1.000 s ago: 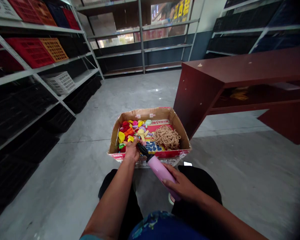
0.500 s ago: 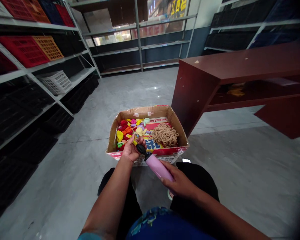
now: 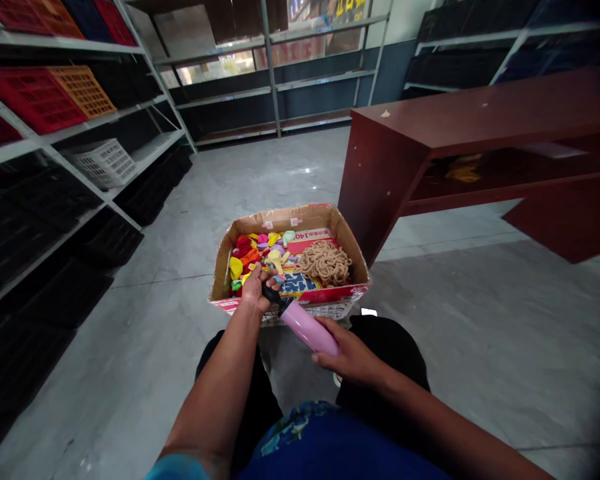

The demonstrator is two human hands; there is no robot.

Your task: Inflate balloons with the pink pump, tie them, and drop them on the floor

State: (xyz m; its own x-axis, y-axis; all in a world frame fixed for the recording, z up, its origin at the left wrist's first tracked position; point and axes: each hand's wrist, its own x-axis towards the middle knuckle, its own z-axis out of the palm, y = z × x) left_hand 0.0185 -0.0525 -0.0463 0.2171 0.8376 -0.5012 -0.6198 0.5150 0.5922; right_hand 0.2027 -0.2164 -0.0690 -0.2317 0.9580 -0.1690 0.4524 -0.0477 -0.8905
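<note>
A pink hand pump with a black nozzle slants across my lap. My right hand is wrapped round its lower end. My left hand is closed at the pump's black nozzle, pinching something small that I cannot make out. Just beyond the hands stands an open cardboard box on the floor. It holds a heap of bright uninflated balloons on the left and a tangle of tan string on the right.
A dark red wooden desk stands close to the box on the right. Metal shelving with red, orange and white crates lines the left wall, more shelves run along the back. A small white object lies by my right knee.
The view has tilted down slightly, so box and hands sit higher in the picture. Both hands keep their hold at the pump, the left fingers shifting a little round the nozzle.
</note>
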